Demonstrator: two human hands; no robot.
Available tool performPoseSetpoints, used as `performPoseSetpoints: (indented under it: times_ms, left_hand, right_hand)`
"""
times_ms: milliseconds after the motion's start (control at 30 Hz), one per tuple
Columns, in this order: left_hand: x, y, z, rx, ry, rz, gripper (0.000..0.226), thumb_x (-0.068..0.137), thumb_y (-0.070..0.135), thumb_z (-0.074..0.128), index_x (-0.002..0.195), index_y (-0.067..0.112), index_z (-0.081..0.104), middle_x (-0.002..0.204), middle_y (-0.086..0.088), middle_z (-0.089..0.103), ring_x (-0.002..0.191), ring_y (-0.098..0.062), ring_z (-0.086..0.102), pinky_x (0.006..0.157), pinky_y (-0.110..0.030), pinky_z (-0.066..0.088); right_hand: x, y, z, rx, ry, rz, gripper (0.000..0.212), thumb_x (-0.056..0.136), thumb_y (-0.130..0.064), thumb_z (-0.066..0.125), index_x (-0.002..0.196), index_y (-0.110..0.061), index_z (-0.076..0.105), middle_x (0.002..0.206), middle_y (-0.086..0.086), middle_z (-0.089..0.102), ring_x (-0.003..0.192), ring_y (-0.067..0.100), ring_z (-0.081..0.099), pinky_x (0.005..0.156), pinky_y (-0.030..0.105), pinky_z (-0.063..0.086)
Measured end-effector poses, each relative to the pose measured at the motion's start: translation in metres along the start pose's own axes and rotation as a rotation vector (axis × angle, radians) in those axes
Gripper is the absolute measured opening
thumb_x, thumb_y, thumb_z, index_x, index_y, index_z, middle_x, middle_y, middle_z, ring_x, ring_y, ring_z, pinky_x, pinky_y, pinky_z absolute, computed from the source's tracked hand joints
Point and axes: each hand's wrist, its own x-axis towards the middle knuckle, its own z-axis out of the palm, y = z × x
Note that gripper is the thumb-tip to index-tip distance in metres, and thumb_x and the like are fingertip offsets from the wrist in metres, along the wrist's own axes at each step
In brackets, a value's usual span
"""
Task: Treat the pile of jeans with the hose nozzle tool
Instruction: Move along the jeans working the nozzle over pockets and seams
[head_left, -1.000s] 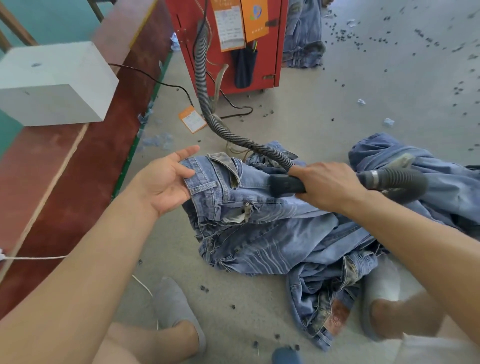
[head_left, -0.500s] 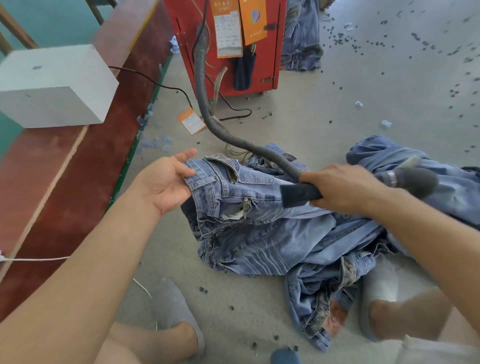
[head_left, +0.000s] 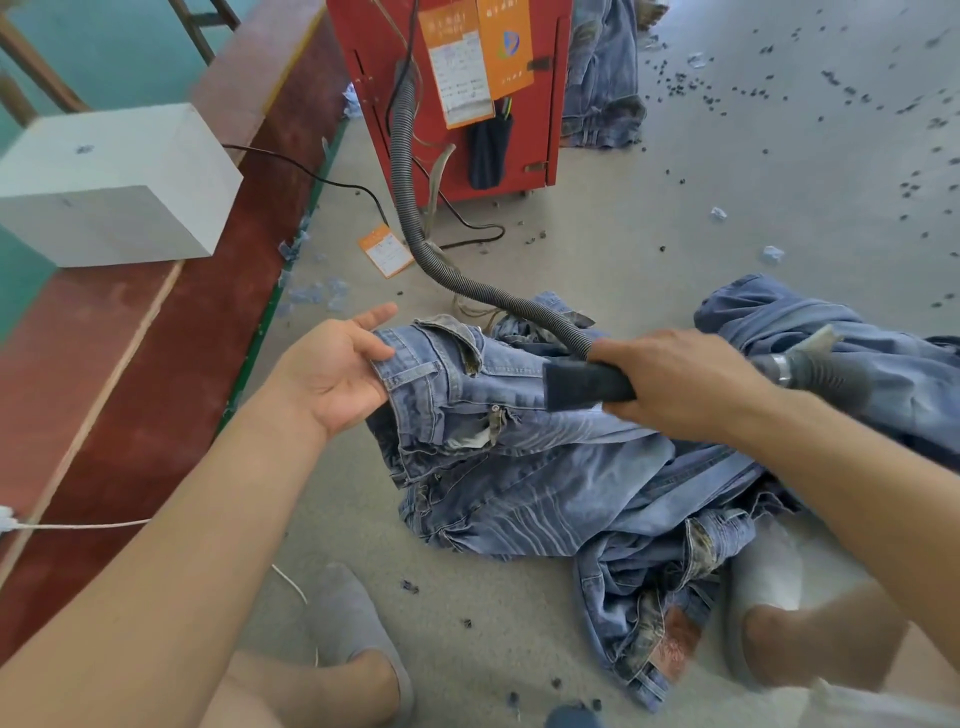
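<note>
A pile of light blue jeans (head_left: 545, 483) lies on the concrete floor between my feet. My left hand (head_left: 332, 374) holds the waistband of the top pair, thumb on the denim and the other fingers hidden beneath it. My right hand (head_left: 675, 379) grips the black nozzle tool (head_left: 582, 385), whose flat mouth points left over the jeans near the waistband. A grey ribbed hose (head_left: 410, 208) runs from the nozzle up to the red machine (head_left: 447, 93).
A red-brown wooden bench (head_left: 130, 364) with a white block (head_left: 114, 182) runs along the left. More jeans (head_left: 602, 78) lie behind the machine. An orange tag (head_left: 384, 252), black cables and dark scraps litter the floor. My feet in grey slippers (head_left: 358, 639) flank the pile.
My right hand has drawn the nozzle to the right across the jeans, away from the waistband. My left hand has kept its hold on the waistband.
</note>
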Motion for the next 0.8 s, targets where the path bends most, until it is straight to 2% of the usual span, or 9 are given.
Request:
performPoseSetpoints:
  times_ms: [67,167,267,333,467,567,667,733,800]
  left_hand:
    - [-0.001,-0.001,0.000,0.009,-0.017,-0.009,0.063,0.093,-0.020,0.025,0.144,0.009,0.048,0.133,-0.031,0.059,0.111,-0.044,0.066,0.075,-0.050,0.056]
    - [0.000,-0.003,-0.002,0.019,-0.043,-0.020,0.064,0.092,-0.022,0.024,0.143,0.008,0.047,0.132,-0.030,0.060,0.111,-0.043,0.066,0.076,-0.050,0.056]
    - [0.001,-0.006,-0.007,0.076,-0.059,-0.019,0.067,0.089,-0.025,0.023,0.137,0.011,0.052,0.129,-0.025,0.064,0.107,-0.038,0.068,0.075,-0.050,0.057]
    - [0.001,-0.008,-0.011,0.128,-0.067,-0.007,0.070,0.086,-0.027,0.023,0.132,0.014,0.056,0.123,-0.021,0.067,0.102,-0.035,0.070,0.071,-0.049,0.059]
    - [-0.002,-0.012,-0.015,0.146,-0.105,0.001,0.071,0.083,-0.029,0.025,0.123,0.015,0.062,0.109,-0.016,0.072,0.090,-0.030,0.075,0.061,-0.044,0.063]
    - [-0.004,-0.015,-0.014,0.178,-0.115,0.021,0.069,0.083,-0.028,0.029,0.127,0.014,0.062,0.111,-0.018,0.072,0.086,-0.028,0.077,0.062,-0.042,0.062]
    - [-0.006,-0.017,-0.009,0.170,-0.082,0.043,0.073,0.087,-0.027,0.032,0.145,0.013,0.049,0.115,-0.021,0.069,0.082,-0.029,0.077,0.059,-0.041,0.062]
    - [-0.006,-0.020,-0.005,0.102,-0.071,0.039,0.082,0.089,-0.027,0.033,0.159,0.015,0.029,0.117,-0.021,0.066,0.085,-0.031,0.076,0.057,-0.042,0.061]
    - [-0.009,-0.025,0.000,0.020,-0.073,0.013,0.083,0.091,-0.024,0.035,0.163,0.011,0.015,0.118,-0.024,0.064,0.089,-0.035,0.075,0.058,-0.045,0.062]
  right_hand:
    - [-0.002,-0.017,0.012,-0.021,-0.045,-0.083,0.025,0.095,-0.047,0.061,0.115,-0.038,0.048,0.092,-0.010,0.062,0.082,0.021,0.064,0.066,0.036,0.053]
    - [0.001,-0.032,0.016,0.059,0.041,-0.168,0.028,0.094,-0.051,0.062,0.117,-0.040,0.050,0.095,-0.013,0.065,0.082,0.016,0.063,0.067,0.035,0.052]
    - [0.009,-0.016,0.000,0.238,0.202,-0.086,0.031,0.090,-0.052,0.069,0.116,-0.042,0.054,0.086,-0.018,0.066,0.071,0.008,0.060,0.066,0.034,0.055]
    - [0.015,0.008,-0.010,0.222,0.246,0.026,0.031,0.088,-0.052,0.071,0.113,-0.042,0.055,0.081,-0.014,0.065,0.068,0.014,0.058,0.062,0.033,0.049]
    - [0.022,0.028,-0.001,0.028,0.052,0.217,0.025,0.091,-0.043,0.070,0.109,-0.032,0.056,0.077,-0.006,0.055,0.066,0.018,0.053,0.063,0.036,0.049]
    - [0.022,0.003,0.015,-0.005,-0.060,0.083,0.027,0.094,-0.048,0.065,0.115,-0.035,0.053,0.088,-0.006,0.060,0.076,0.021,0.058,0.068,0.035,0.051]
    - [0.021,-0.016,0.009,0.086,0.068,-0.025,0.030,0.092,-0.054,0.065,0.113,-0.037,0.051,0.089,-0.010,0.067,0.071,0.015,0.059,0.061,0.033,0.049]
    - [0.020,-0.018,-0.011,0.260,0.221,0.073,0.034,0.090,-0.056,0.070,0.110,-0.035,0.052,0.083,-0.013,0.064,0.068,0.007,0.057,0.056,0.028,0.041]
    - [0.021,-0.012,-0.030,0.463,0.326,0.236,0.037,0.085,-0.053,0.077,0.101,-0.030,0.053,0.076,-0.015,0.057,0.066,0.003,0.053,0.054,0.026,0.037]
